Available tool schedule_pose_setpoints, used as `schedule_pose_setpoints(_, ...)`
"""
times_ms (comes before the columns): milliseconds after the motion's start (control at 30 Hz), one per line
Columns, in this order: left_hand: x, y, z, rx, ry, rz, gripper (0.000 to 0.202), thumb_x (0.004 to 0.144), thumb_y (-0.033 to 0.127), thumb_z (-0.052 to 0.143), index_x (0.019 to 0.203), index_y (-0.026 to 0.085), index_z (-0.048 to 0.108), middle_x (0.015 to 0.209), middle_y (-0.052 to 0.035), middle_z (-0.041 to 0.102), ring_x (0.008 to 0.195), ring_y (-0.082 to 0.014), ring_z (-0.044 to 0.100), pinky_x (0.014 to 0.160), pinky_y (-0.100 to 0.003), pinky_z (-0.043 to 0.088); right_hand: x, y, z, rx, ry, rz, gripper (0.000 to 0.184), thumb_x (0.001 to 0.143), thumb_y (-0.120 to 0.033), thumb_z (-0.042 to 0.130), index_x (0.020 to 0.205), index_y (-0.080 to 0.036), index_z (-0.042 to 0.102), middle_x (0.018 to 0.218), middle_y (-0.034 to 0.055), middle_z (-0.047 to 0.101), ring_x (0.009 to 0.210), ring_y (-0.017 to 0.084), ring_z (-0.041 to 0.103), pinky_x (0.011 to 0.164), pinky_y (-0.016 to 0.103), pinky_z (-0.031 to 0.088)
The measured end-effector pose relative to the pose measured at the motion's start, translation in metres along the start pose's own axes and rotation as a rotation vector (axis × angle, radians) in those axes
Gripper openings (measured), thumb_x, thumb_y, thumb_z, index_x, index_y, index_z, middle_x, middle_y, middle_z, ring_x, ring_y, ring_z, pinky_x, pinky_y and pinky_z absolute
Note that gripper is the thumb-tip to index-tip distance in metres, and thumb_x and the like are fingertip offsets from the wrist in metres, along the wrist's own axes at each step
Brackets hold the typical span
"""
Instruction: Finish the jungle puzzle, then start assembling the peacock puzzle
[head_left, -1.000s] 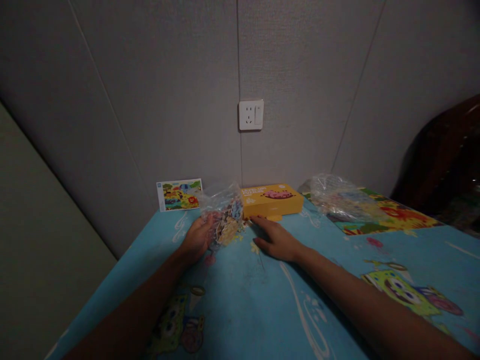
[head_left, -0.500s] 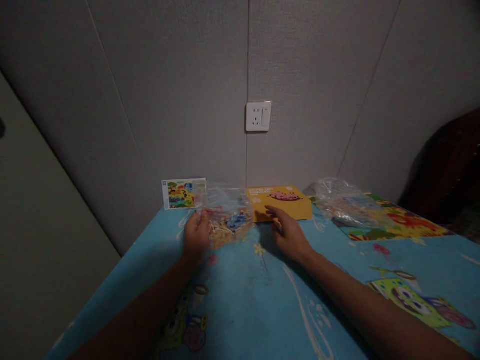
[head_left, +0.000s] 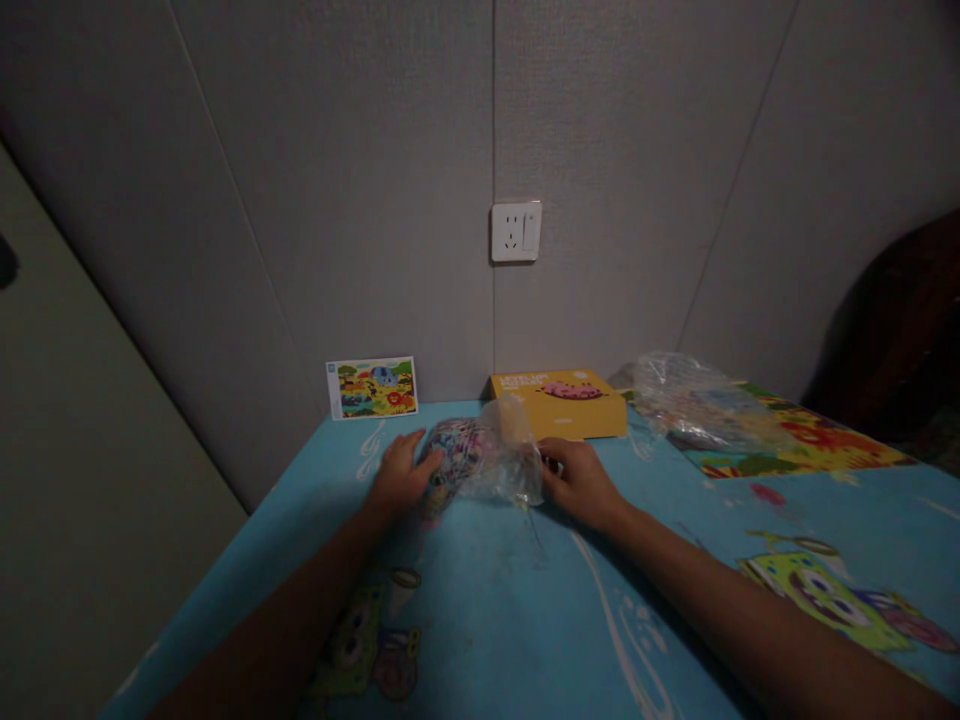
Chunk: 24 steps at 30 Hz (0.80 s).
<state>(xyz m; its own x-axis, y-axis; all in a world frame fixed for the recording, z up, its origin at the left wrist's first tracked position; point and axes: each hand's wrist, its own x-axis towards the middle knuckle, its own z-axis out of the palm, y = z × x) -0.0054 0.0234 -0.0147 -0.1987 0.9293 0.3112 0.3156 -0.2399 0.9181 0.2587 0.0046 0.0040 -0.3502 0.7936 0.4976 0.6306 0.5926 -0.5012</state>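
Observation:
A clear plastic bag (head_left: 491,462) of small, many-coloured pieces, probably puzzle pieces, lies on its side on the blue cloth in front of me. Its filled end points left and its loose, crinkled end points right. My left hand (head_left: 399,474) is at the filled end, thumb and fingers apart, the thumb touching the bag. At the other end, my right hand (head_left: 579,482) pinches the loose plastic edge between thumb and fingers. Just behind the bag is a yellow puzzle box (head_left: 574,410) with a pink picture on its lid.
A picture card (head_left: 373,388) with cartoon animals leans against the wall at the back left. On the right, another clear plastic bag (head_left: 686,400) lies on a colourful animal picture sheet (head_left: 840,445). A wall socket (head_left: 516,231) sits above the box.
The bag has turned from upright in my left hand to lying sideways, its loose end to the right. My left hand has opened. My right hand has moved down and taken the bag's edge.

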Motion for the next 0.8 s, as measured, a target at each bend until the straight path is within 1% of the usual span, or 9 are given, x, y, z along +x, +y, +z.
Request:
schedule_pose_setpoints(33,0.0,-0.003,0.001,0.026,-0.055,-0.024,0.035,0.061,0.03,0.076,0.093,0.018,0.071,0.106,-0.0118,0.069,0.128,-0.0367,0.045,0.115,-0.048,0.02,0.0,-0.001,0.0,0.001,0.006,-0.007,0.026,0.086,-0.024,0.048,0.082,-0.019,0.072,0.078,0.0066,0.071,0.072,0.021,0.064,0.069,0.032,0.049)
schedule_pose_setpoints(100,-0.003,-0.004,0.003,0.07,-0.191,-0.024,0.039,0.062,0.032,0.077,0.098,0.02,0.069,0.101,-0.0095,0.07,0.121,-0.0362,0.051,0.113,-0.049,0.023,-0.001,-0.001,0.001,0.022,0.034,-0.032,0.025,0.086,-0.025,0.049,0.085,-0.019,0.074,0.086,0.0085,0.073,0.08,0.022,0.065,0.073,0.034,0.049)
schedule_pose_setpoints(167,-0.009,0.0,0.004,0.075,-0.288,0.007,0.051,0.064,0.032,0.077,0.112,0.02,0.064,0.108,-0.0092,0.069,0.114,-0.0334,0.056,0.109,-0.047,0.03,-0.001,-0.002,0.003,0.062,0.006,-0.047,0.026,0.086,-0.025,0.05,0.092,-0.019,0.075,0.09,0.0081,0.074,0.081,0.023,0.067,0.074,0.034,0.051)
schedule_pose_setpoints(267,-0.016,0.007,0.006,-0.048,-0.399,0.042,0.064,0.064,0.027,0.077,0.123,0.018,0.056,0.124,-0.0124,0.062,0.115,-0.0302,0.057,0.104,-0.041,0.039,-0.001,-0.002,0.007,0.136,-0.086,-0.031,0.027,0.087,-0.031,0.054,0.103,-0.021,0.074,0.095,0.0058,0.075,0.08,0.023,0.068,0.073,0.034,0.052)
schedule_pose_setpoints(400,-0.016,0.007,0.009,-0.269,-0.429,-0.015,0.084,0.057,0.021,0.081,0.133,0.018,0.046,0.137,-0.0165,0.051,0.121,-0.0309,0.054,0.1,-0.038,0.045,0.0,-0.001,0.011,0.166,-0.061,0.028,0.037,0.091,-0.036,0.053,0.123,-0.022,0.065,0.109,0.0073,0.072,0.096,0.027,0.066,0.083,0.039,0.051)
schedule_pose_setpoints(500,-0.013,0.005,0.01,-0.404,-0.405,-0.121,0.101,0.05,0.019,0.085,0.14,0.018,0.039,0.143,-0.0182,0.044,0.123,-0.034,0.052,0.098,-0.039,0.047,0.0,-0.001,0.012,0.172,-0.049,0.061,0.038,0.091,-0.035,0.052,0.123,-0.019,0.064,0.106,0.0076,0.072,0.097,0.027,0.066,0.085,0.041,0.051)
schedule_pose_setpoints(567,-0.014,0.006,0.011,-0.483,-0.462,-0.173,0.099,0.049,0.021,0.086,0.138,0.017,0.043,0.142,-0.018,0.046,0.121,-0.0353,0.054,0.097,-0.04,0.048,0.0,-0.001,0.012,0.191,-0.08,0.057,0.036,0.091,-0.036,0.051,0.12,-0.019,0.066,0.104,0.0061,0.073,0.095,0.027,0.066,0.086,0.042,0.051)
schedule_pose_setpoints(700,-0.02,0.012,0.013,-0.502,-0.694,-0.232,0.068,0.064,0.028,0.081,0.124,0.01,0.053,0.119,-0.0171,0.064,0.105,-0.0339,0.064,0.09,-0.045,0.052,-0.002,-0.002,0.013,0.3,-0.137,0.065,0.038,0.092,-0.038,0.051,0.124,-0.022,0.064,0.108,0.0055,0.073,0.095,0.027,0.067,0.085,0.042,0.052)
schedule_pose_setpoints(800,-0.026,0.019,0.014,-0.508,-0.704,-0.233,0.064,0.067,0.024,0.081,0.123,0.012,0.052,0.115,-0.0142,0.066,0.103,-0.0311,0.065,0.089,-0.042,0.052,-0.003,-0.004,0.015,0.362,-0.127,0.057,0.043,0.09,-0.037,0.054,0.129,-0.021,0.06,0.116,0.0074,0.07,0.1,0.027,0.066,0.088,0.042,0.053)
